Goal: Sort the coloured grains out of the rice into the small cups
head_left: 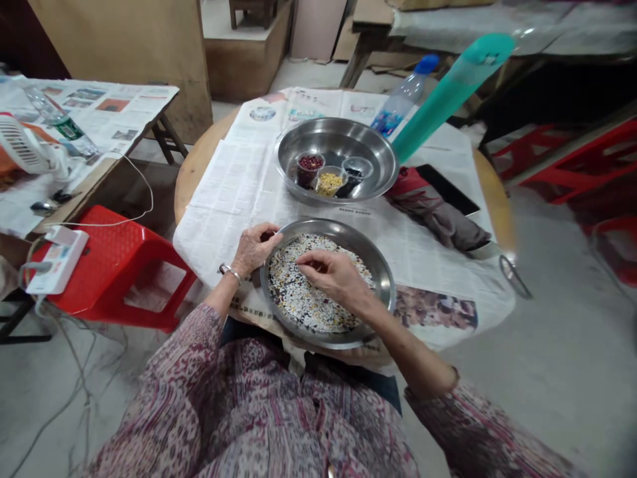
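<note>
A round steel basin (pixel 385 292) stands at the near edge of the newspaper-covered table. White grains mixed with black, yellow and a few dark red ones (pixel 318 309) cover its bottom. My left hand (pixel 253 249) is at the basin's left rim, fingers curled and thumb against the rim. Over the grains, my right hand (pixel 333 275) has its thumb and fingertips pinched together; anything between them is too small to make out. Behind sits a larger steel basin (pixel 343 129) holding clear cups of red beans (pixel 309 163), yellow grains (pixel 330 182) and black grains (pixel 354 172).
A blue-capped bottle (pixel 401 103) and a long green balloon-like tube (pixel 448 99) stand beyond the larger basin. A grey and red cloth item (pixel 432 209) and a dark flat device (pixel 448 189) lie right. A red stool (pixel 119 265) carries a power strip (pixel 58 260).
</note>
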The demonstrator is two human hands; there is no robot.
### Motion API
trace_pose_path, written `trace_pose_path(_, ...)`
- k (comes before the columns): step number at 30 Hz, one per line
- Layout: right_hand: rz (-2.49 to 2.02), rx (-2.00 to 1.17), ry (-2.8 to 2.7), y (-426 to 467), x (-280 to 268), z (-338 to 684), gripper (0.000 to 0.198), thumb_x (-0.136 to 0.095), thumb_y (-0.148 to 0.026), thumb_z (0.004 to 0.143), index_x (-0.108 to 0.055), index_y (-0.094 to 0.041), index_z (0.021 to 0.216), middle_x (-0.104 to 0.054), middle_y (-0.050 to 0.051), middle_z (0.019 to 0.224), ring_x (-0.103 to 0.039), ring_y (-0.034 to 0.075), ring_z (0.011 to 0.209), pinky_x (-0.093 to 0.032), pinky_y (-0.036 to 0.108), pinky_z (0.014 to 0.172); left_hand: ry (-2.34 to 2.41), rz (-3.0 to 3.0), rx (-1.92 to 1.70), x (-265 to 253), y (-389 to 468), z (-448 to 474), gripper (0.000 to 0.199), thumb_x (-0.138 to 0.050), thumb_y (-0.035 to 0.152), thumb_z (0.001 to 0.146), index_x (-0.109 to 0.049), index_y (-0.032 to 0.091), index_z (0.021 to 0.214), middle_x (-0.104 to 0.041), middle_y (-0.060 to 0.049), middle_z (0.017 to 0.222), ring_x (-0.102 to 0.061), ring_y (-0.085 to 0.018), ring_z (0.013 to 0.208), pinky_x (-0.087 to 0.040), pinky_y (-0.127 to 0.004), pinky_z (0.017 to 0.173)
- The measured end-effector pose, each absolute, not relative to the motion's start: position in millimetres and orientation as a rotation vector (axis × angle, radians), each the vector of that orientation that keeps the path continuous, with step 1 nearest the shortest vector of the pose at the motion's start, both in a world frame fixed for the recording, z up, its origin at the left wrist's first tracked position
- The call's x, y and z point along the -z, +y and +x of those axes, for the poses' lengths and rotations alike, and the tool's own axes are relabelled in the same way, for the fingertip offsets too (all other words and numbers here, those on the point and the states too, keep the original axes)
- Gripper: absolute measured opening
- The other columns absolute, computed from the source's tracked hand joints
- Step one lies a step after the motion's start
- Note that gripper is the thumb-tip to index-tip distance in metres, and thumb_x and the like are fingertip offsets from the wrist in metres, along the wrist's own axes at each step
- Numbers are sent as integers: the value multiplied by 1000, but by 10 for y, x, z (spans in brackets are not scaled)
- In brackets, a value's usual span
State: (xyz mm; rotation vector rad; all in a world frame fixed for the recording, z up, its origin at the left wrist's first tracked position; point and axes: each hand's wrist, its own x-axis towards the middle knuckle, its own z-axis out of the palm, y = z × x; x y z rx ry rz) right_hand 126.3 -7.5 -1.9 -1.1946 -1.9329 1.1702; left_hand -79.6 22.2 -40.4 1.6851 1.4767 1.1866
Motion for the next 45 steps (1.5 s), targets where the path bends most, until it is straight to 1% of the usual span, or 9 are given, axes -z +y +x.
trace_pose_path(3,-1150,-1034,-2177,-171,127,1222,14,-59,-17,84,-72,-21,88,-74,3,81,-65,17,71,-49,31,69,1469,1677,-1197,428,225,-790,11,-65,27,84,-72,18,86,-70,0,73,-60,-12,65,-49,-24,65)
trace_pose_path(6,-1103,-854,-2347,-211,194,1206,16,-57,-15,87,-71,-21,95,-75,6,93,-67,20,82,-49,34,77,1476,1678,-1195,444,226,-792,10,-66,26,85,-72,18,87,-71,0,74,-60,-11,66,-49,-24,66)
trace_pose_path(11,-1087,-669,-2467,-259,220,1181,16,-54,-17,93,-68,-20,101,-71,8,97,-65,21,85,-51,34,77,1484,1676,-1189,443,224,-793,11,-66,26,85,-72,18,89,-71,-1,75,-62,-12,69,-50,-25,69)
trace_pose_path(15,-1019,-520,-2466,-296,227,1110,18,-55,-19,93,-66,-19,107,-68,11,105,-62,25,101,-52,39,88,1485,1680,-1199,446,228,-786,11,-66,26,85,-71,17,88,-71,-1,75,-61,-12,68,-50,-25,69)
trace_pose_path(17,-975,-470,-2485,-301,232,1066,18,-55,-18,93,-66,-20,108,-67,11,108,-59,26,107,-52,41,92,1482,1677,-1203,449,232,-783,10,-66,25,85,-71,17,88,-71,-1,75,-62,-12,69,-50,-25,69)
trace_pose_path(20,-947,-419,-2546,-287,233,1010,17,-53,-18,94,-66,-21,105,-67,11,107,-57,27,105,-52,42,91,1474,1672,-1197,453,240,-782,10,-65,26,85,-71,18,88,-71,-1,75,-62,-12,69,-51,-25,69)
trace_pose_path(27,-1029,-307,-2592,-230,268,995,21,-48,-20,98,-68,-19,94,-67,12,98,-57,26,97,-49,37,79,1456,1695,-1196,449,249,-779,10,-64,27,86,-71,19,87,-69,0,74,-60,-12,67,-50,-26,68)
trace_pose_path(35,-1168,-241,-2535,-225,294,1133,20,-47,-20,99,-64,-19,90,-66,9,87,-58,22,83,-43,33,72,1448,1665,-1187,411,232,-775,9,-66,25,85,-71,18,88,-68,1,72,-59,-11,65,-49,-25,66)
trace_pose_path(45,-1172,-230,-2510,-243,296,1146,17,-49,-20,98,-63,-20,87,-67,7,84,-59,20,78,-41,31,70,1470,1676,-1173,396,224,-780,10,-65,26,86,-72,19,88,-71,0,75,-61,-12,67,-50,-26,68)
